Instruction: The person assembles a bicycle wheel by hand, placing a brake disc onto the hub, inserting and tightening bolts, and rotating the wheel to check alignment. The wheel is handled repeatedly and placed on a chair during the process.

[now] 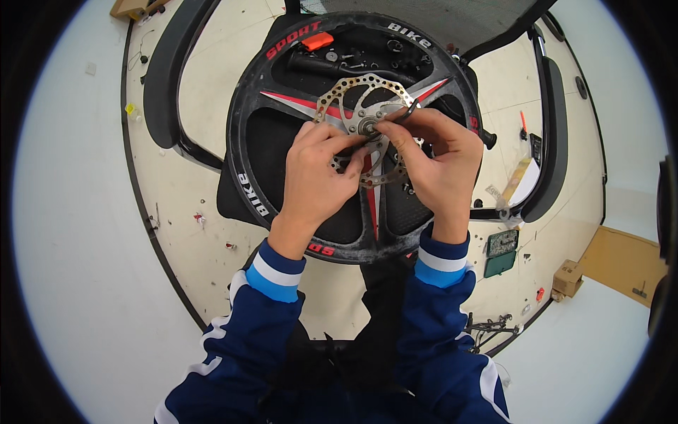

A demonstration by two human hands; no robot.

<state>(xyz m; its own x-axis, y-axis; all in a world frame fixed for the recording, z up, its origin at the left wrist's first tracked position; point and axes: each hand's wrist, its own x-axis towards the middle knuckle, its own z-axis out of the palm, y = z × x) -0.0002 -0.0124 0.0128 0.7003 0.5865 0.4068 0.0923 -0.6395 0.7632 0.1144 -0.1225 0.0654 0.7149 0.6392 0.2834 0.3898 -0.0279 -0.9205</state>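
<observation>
A black bicycle wheel [245, 134] with red-and-white spokes lies flat on a chair seat in front of me. At its hub sits a silver brake disc [342, 90] full of holes. My left hand [314, 173] reaches in from the left, its thumb and fingers closed together at the hub axle [368, 126]; whatever they pinch is hidden. My right hand [443, 159] is closed on the other side of the hub, with a thin black bent tool, like a hex key [409, 111], showing above its fingers. Its thumb and fingertip meet beside the axle.
Armrests [161, 78] flank the wheel on both sides. Behind the disc lie a black bar [314, 67], an orange piece [318, 41] and several small metal parts. On the floor at right are an opened green case [500, 263], a cardboard box [567, 278] and black metal parts [489, 330].
</observation>
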